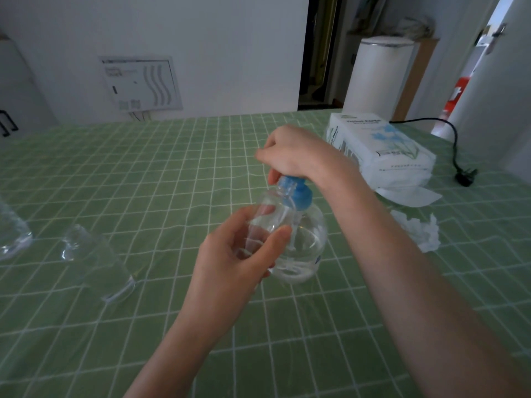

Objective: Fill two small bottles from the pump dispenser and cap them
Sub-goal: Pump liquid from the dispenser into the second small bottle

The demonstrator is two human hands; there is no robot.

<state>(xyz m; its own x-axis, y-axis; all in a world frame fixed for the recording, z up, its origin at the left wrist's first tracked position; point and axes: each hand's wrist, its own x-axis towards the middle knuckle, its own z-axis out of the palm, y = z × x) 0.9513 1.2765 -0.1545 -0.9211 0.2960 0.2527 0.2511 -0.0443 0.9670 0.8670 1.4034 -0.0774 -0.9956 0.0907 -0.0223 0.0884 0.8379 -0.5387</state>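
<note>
Pump dispenser (304, 239): clear, round-bodied, blue collar, about a third full of clear liquid, apparently standing on the green checked tablecloth (143, 173). All places below are given from it.

Right hand (293, 156): directly on top of the dispenser. My fingers are curled down tight over the pump head, which is hidden under my palm; the thumb lies against the blue neck.

Left hand (238, 254): against the dispenser's near-left side. Narrow hold, thumb and fingers wrapped round the body of a small bottle (268, 202).

Small bottle, held: clear, uncapped, tilted, pressed against the dispenser's left shoulder, with its threaded mouth up at the blue collar. Whether the nozzle is inside the mouth I cannot tell.

Second small bottle (89, 254): clear, uncapped, on the cloth well to the dispenser's left, untouched.

Clear container (11, 234): farther left, cut by the frame edge.

Tissue pack (382, 145): behind and right of the dispenser.

Crumpled tissue (416, 228): right of the dispenser, beyond my right forearm.

Black plug (465, 176): far right, past the tissue pack.
</note>
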